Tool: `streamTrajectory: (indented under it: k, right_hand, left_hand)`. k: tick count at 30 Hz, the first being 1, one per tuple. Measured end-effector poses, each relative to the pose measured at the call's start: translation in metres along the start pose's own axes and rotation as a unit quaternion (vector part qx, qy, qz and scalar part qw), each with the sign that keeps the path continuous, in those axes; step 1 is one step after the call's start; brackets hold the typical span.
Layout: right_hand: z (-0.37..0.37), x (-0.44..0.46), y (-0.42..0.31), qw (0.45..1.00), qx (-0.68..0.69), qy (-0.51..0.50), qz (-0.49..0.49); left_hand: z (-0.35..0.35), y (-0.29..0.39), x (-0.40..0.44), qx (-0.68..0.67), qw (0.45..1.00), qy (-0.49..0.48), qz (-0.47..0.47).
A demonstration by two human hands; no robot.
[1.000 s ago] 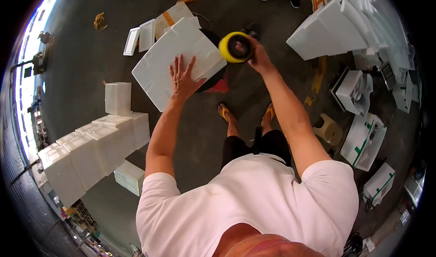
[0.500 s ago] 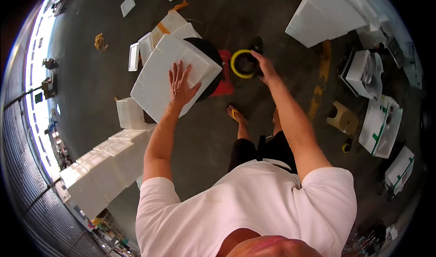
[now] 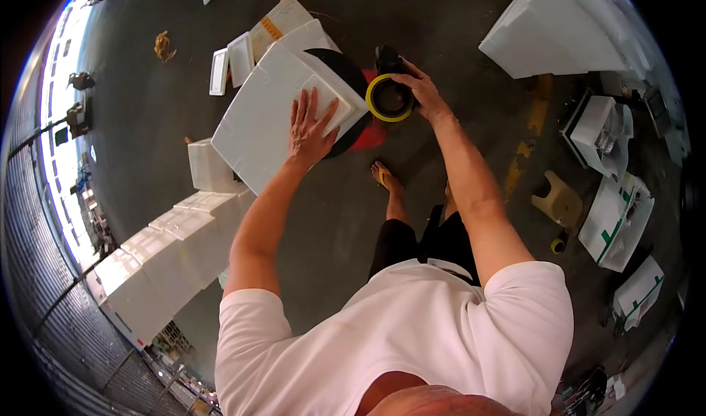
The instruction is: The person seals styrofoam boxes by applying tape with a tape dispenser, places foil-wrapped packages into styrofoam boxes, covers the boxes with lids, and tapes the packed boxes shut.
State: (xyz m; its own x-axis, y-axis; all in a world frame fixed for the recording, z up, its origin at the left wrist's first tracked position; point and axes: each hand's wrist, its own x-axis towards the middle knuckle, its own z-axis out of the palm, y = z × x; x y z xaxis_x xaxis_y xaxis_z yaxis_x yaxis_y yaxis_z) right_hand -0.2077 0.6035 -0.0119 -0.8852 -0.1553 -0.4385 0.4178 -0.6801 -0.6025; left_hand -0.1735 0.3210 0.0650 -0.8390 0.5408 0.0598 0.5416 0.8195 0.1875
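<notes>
A large white foam box [image 3: 261,111] rests tilted on a round black surface [image 3: 342,67], with something red beneath it. My left hand [image 3: 310,133] lies on the box near its right side, fingers spread. To the right of the box, my right hand [image 3: 425,92] is wrapped round a tape dispenser [image 3: 388,59] that carries a yellow-rimmed roll of tape [image 3: 390,98]. The roll is close to the box's right corner; whether they touch I cannot tell.
A row of white boxes [image 3: 176,243] stands at lower left. Stacked foam boxes [image 3: 544,37] are at upper right. Open foam boxes [image 3: 616,221] and a beige stool [image 3: 559,199] are on the right. Lids and a taped box [image 3: 283,26] lie beyond the held box.
The dispenser first moved away from the box, then back closer to its right corner. The box has turned a little under my left hand, and the view has shifted.
</notes>
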Motion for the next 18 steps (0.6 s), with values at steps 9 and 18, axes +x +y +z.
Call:
streamTrajectory:
  k: [9, 18]
  right_hand:
    - [-0.001, 0.014, -0.019, 0.947, -0.28, -0.149, 0.05]
    - [0.015, 0.037, -0.036, 0.857, -0.448, -0.25, 0.045]
  left_hand:
    - [0.0, -0.001, 0.004, 0.001, 1.0, -0.017, -0.022]
    - [0.011, 0.012, 0.036, 0.026, 0.995, 0.008, -0.091]
